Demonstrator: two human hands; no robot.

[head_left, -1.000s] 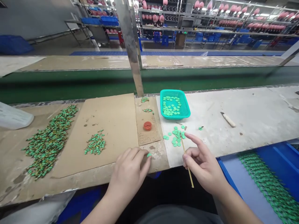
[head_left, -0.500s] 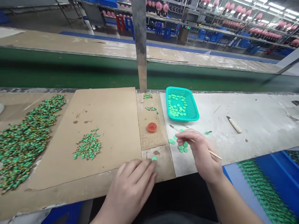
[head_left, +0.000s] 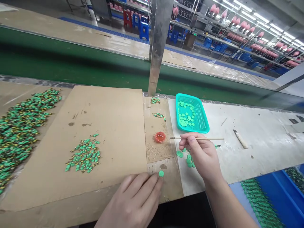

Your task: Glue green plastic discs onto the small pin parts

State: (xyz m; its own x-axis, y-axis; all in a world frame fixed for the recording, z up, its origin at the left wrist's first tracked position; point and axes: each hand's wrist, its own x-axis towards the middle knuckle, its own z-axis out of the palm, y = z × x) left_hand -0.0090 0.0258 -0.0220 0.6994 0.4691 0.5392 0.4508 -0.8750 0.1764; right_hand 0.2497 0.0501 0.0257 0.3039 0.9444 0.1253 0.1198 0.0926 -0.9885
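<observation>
Pinching a thin wooden brush stick (head_left: 201, 138) level between thumb and fingers, the right hand (head_left: 201, 155) hovers over loose flat green plastic discs (head_left: 189, 160) on the scuffed desk (head_left: 256, 148), brush tip just beside a small round red cup of liquid (head_left: 160, 137). The left hand (head_left: 135, 202) lies flat, fingers together, fingertips touching one green disc (head_left: 161, 173) on brown cardboard (head_left: 106, 126). A teal mesh basket (head_left: 200, 117) holds more discs.

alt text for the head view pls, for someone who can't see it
At a workbench, the right hand holds a thin stick whose tip points toward a small orange cap, while the left hand pins one green disc. More discs fill a teal basket.
</observation>
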